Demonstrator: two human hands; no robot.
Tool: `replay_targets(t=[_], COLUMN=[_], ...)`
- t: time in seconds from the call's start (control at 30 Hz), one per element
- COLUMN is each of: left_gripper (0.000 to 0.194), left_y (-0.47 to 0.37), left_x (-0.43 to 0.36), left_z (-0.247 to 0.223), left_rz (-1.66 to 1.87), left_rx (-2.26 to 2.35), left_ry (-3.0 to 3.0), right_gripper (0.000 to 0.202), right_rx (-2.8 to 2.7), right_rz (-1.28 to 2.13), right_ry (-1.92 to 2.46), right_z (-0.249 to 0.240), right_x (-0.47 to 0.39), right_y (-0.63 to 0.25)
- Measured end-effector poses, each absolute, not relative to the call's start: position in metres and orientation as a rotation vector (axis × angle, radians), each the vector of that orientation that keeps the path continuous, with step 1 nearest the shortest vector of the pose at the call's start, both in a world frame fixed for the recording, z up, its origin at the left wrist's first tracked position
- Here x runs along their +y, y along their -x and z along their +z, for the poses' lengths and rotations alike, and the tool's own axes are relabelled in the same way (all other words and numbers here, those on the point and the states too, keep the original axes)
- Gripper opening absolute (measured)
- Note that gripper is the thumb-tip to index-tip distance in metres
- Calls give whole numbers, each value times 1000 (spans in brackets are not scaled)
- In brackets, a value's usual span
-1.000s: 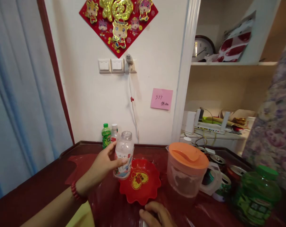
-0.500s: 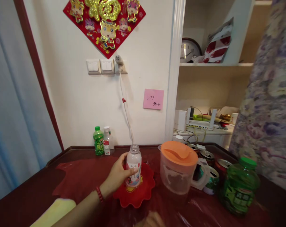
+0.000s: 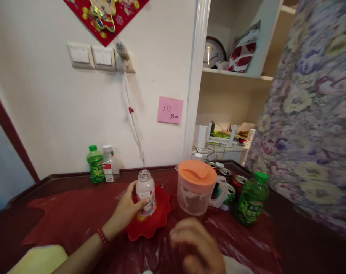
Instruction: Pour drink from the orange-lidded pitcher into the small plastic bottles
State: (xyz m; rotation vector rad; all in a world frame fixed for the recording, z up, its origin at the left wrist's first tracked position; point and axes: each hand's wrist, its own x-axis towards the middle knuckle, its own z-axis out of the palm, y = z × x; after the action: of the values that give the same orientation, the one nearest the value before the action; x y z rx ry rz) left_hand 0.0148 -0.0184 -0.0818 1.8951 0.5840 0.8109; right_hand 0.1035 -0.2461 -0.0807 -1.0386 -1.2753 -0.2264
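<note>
A clear, uncapped bottle with a printed label stands upright over a red scalloped dish. My left hand, with a red bead bracelet at the wrist, is wrapped round it from the left. Lower in view my right hand hovers in front of the pitcher, blurred, its fingers curled; whether it holds anything is hidden. The clear pitcher with an orange lid stands right of the dish. A small white object shows at the bottom edge.
Two bottles, one green and one clear, stand by the wall. Several cans and a large green bottle are right of the pitcher. A yellow cloth lies at the lower left of the dark red table.
The view has turned to the right. My right hand has risen further into view from the bottom edge. My left hand still holds the bottle over the dish.
</note>
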Motion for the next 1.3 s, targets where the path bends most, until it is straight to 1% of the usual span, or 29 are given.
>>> replay_targets(t=[0.07, 0.23, 0.37, 0.57, 0.67, 0.8, 0.97, 1.1, 1.2, 1.3], left_gripper=[73, 75, 75, 80, 79, 76, 71, 73, 73, 72], left_y=[-16, -17, -18, -19, -18, -18, -19, -18, -18, -19], left_x=[-17, -11, -9, -9, -11, -8, -6, -9, -10, -10], left_z=[-81, -83, -83, -80, -80, -85, -88, -85, -84, -85], left_rz=[803, 779, 742, 738, 741, 745, 757, 748, 748, 762], left_rx=[581, 546, 541, 567, 571, 565, 535, 552, 566, 566], left_ry=[-1921, -1962, -1980, -1990, -1986, -1985, -1984, -1973, -1992, -1994], right_gripper=[30, 33, 31, 28, 29, 38, 46, 51, 44, 28], right_rx=[-1063, -732, -675, -640, -598, -502, -530, -546, -605, -807], right_rz=[-99, -1, -83, -272, -315, -339, -262, -265, -312, -456], right_ry=[930, 761, 776, 817, 906, 1206, 1347, 1421, 1481, 1640], right_z=[-57, -18, 3, 32, 23, -6, -31, -39, -43, -46], right_x=[-256, -274, -285, -299, -296, -282, -267, -270, -287, -313], right_y=[-117, -140, -153, -182, -197, -214, -230, -229, -215, -198])
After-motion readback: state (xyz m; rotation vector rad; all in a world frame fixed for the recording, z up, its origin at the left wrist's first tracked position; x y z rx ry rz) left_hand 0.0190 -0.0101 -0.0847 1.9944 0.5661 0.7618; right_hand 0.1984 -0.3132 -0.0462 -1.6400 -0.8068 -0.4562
